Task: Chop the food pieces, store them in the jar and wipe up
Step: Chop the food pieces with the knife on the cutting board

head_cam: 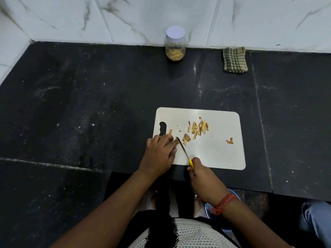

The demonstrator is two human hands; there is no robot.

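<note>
A white cutting board [220, 151] lies on the black counter. Several tan chopped food strips [198, 128] are scattered across its middle, and one odd piece [229, 140] lies toward the right. My left hand [160, 153] presses down on a food piece at the board's left edge; the piece is mostly hidden under my fingers. My right hand [198, 171] grips a yellow-handled knife [184, 152] whose blade tip meets the left fingertips. A clear jar [175, 44] with a white lid, shut, stands by the back wall with some strips inside.
A folded checked cloth [234, 59] lies at the back wall, right of the jar. White marble tiles rise behind the black counter [89, 104]. Below the counter edge, a blue metal bowl [211, 210] sits by my feet. A denim-clad knee [315, 217] shows at lower right.
</note>
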